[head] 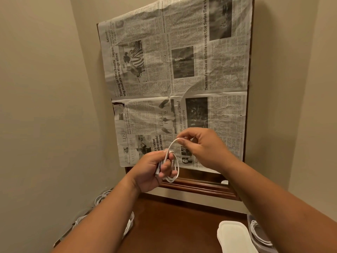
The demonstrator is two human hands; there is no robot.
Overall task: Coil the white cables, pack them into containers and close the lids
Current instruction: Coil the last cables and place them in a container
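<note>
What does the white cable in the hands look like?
The white cable is thin, smooth and looks plastic-coated. Most of it is wound into a small oval coil, held up in front of the newspaper. The left hand grips the coil; the right hand pinches a loose strand rising from it.

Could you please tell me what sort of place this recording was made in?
Probably a room in a home: a dark wooden tabletop stands in a corner of plain beige walls, with newspaper covering a wood-framed panel behind it.

lids (234,236) cut off below, container (250,223) half hidden
</note>
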